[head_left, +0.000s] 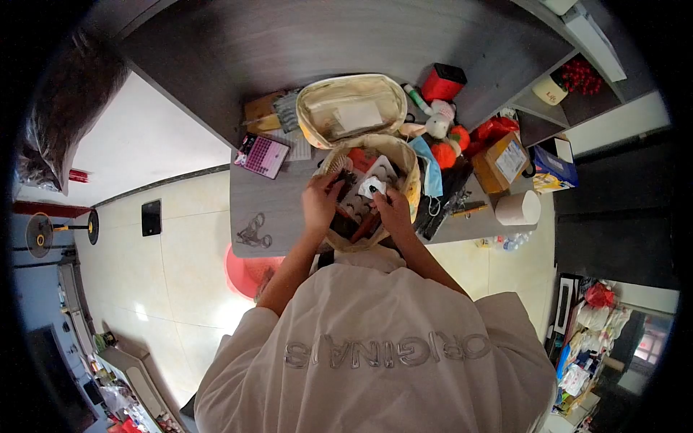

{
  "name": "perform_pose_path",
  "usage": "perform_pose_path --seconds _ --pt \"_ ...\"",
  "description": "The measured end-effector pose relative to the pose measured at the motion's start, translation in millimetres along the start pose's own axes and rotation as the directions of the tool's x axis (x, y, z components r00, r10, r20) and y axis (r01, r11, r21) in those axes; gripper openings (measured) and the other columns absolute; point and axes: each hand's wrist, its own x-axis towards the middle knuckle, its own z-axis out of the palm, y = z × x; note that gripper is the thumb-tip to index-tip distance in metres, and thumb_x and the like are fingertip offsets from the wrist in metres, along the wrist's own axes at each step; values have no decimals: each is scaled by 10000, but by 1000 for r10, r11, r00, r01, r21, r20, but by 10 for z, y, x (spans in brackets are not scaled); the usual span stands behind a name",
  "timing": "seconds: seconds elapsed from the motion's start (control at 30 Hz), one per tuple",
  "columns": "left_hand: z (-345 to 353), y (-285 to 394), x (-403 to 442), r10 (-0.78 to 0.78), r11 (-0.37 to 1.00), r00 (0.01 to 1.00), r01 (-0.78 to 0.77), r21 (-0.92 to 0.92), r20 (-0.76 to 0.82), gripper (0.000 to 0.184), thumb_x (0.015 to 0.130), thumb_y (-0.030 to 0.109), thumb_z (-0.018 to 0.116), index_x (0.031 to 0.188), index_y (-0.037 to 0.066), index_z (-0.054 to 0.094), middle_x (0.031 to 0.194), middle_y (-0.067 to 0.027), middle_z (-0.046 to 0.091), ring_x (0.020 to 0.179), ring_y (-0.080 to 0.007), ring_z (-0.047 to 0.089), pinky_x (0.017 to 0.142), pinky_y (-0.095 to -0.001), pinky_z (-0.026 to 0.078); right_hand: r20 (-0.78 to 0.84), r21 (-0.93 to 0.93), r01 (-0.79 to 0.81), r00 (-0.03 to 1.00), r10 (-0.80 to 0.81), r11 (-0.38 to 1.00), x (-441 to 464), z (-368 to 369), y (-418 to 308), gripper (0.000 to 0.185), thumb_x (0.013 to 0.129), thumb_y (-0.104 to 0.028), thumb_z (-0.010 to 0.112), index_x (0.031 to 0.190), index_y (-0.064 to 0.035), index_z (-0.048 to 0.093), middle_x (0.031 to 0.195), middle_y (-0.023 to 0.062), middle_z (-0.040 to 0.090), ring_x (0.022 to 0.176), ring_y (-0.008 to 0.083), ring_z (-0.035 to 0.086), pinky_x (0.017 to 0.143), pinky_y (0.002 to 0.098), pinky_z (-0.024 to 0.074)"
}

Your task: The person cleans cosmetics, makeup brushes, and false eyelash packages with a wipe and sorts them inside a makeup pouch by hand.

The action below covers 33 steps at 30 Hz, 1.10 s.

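Observation:
An open cosmetic bag stands at the table's front edge, its lid folded back. Both hands are inside its opening. My right hand pinches a small crumpled white thing with a black spot, perhaps a tissue. Curled at the bag's left side, my left hand has its fingertips around a dark item too small to name. Beneath the hands are white trays with dark curved strips, like false eyelashes, and several other small items, partly hidden by the fingers.
Right of the bag lie a blue face mask, plush toys, a cardboard box and a white paper roll. To the left are a pink-and-purple palette-like case and clear-framed glasses. Below sits a pink basin.

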Motion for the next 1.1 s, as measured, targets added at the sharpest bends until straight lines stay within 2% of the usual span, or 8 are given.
perform_pose_path --seconds 0.17,0.27,0.37,0.57,0.77,0.9,1.0,1.1 --pt "185 -274 148 248 947 967 -256 195 63 268 710 74 569 978 58 585 867 -176 579 756 -323 561 638 -364 451 39 -17 -23 999 23 1000 19 -17 80 286 797 -247 526 894 20 563 670 82 568 619 161 559 554 292 416" --pt "254 -378 151 289 927 955 -297 228 70 277 727 96 543 1002 81 578 868 -170 580 756 -329 557 652 -373 453 16 12 -26 1000 26 1000 3 -30 -4 294 801 -255 522 913 13 560 673 81 575 619 151 561 553 281 421" --pt "156 -164 105 115 946 989 -138 295 92 220 734 114 530 941 75 591 837 -155 585 760 -322 557 673 -380 447 16 -25 -57 998 57 998 -7 -56 -17 293 807 -254 515 927 10 555 690 85 582 628 148 567 553 274 429" --pt "88 -400 127 265 865 964 -252 433 32 91 716 101 535 786 60 576 787 -118 575 756 -296 537 670 -366 438 -15 28 -66 998 66 997 -36 -29 -20 263 830 -228 475 916 10 546 679 51 560 626 123 553 549 246 413" --pt "11 -535 148 431 842 898 -366 397 -85 153 695 69 547 842 53 585 863 -118 568 800 -297 522 706 -368 430 21 33 -46 999 45 998 -7 -28 52 263 838 -220 453 950 13 501 727 80 552 628 150 563 560 279 429" --pt "-51 -519 111 406 852 910 -345 394 -81 241 690 73 554 926 29 573 958 -157 555 905 -319 508 777 -375 414 27 132 42 999 -46 990 1 58 126 239 833 -212 450 935 4 449 790 121 539 605 171 557 557 316 433" --pt "-27 -611 89 372 883 924 -324 338 -85 273 707 83 546 971 13 557 1003 -175 547 963 -339 494 816 -380 400 32 104 -21 999 18 994 -13 92 124 177 831 -129 432 949 3 426 754 70 542 662 122 551 585 250 441" --pt "-16 -652 88 244 950 962 -211 228 -125 257 748 101 524 987 8 551 1015 -177 547 965 -341 500 816 -375 403 14 -106 202 979 -202 974 61 111 326 161 805 -131 462 895 1 440 725 63 522 641 119 527 572 256 427"
